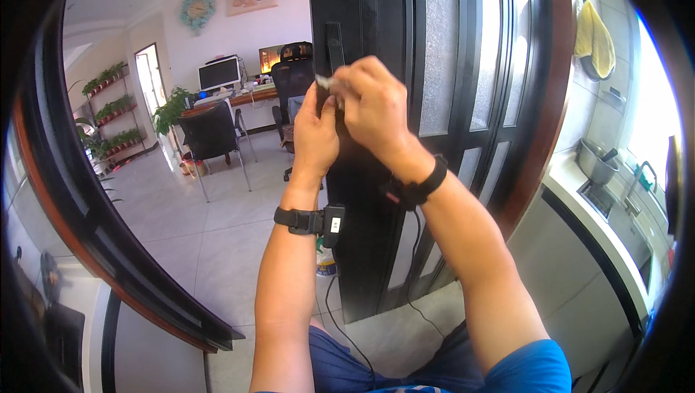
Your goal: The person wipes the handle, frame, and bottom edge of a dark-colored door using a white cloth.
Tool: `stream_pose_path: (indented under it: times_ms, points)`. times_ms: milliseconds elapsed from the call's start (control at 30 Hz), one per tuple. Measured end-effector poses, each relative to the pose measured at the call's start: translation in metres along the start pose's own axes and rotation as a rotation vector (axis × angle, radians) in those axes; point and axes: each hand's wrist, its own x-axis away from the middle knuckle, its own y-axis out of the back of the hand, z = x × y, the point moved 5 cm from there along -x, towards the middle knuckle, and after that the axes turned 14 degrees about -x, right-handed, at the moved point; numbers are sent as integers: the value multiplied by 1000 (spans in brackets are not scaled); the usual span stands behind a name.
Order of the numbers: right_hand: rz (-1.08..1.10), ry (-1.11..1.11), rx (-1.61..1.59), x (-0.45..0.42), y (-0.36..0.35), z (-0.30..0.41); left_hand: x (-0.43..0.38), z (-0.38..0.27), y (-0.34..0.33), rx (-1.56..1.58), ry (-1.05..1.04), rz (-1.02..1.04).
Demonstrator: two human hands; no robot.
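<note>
A dark sliding door point(374, 18) with frosted glass panels stands before me. My left hand point(316, 140) is at its free vertical edge, the thumb on the near face and the other fingers partly hidden, apparently gripping the edge. Close beside it, my right hand point(374, 102) pinches a small crumpled white piece point(326, 82), perhaps tissue or cloth, against the door edge. Blur hides its exact shape. Just above the hands is a recessed door handle point(335, 44). Each wrist wears a black strap with a small device, the left device point(334, 224) trailing a cable.
A container point(326, 262) stands on the floor behind the door edge. Through the opening are a black chair point(209, 130), a desk with monitors point(219, 74) and potted plants point(114, 108). On the right, a kitchen counter point(592, 224) holds a metal pot point(597, 162); a dark door frame point(108, 230) curves along the left.
</note>
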Motion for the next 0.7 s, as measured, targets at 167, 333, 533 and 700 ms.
stream_pose_path:
  times_ms: [167,333,533,700]
  points:
    - [-97,142,190,-92,-9,-27,1,-18,-8,-96,-148,-59]
    - [-120,124,161,-72,-8,-23,-3,-15,-6,-42,-84,-33]
    - [-59,-113,24,11,5,2,4,0,-5,-16,-78,-32]
    - [147,-353,-39,91,17,5,-4,-2,2,-94,-28,-38]
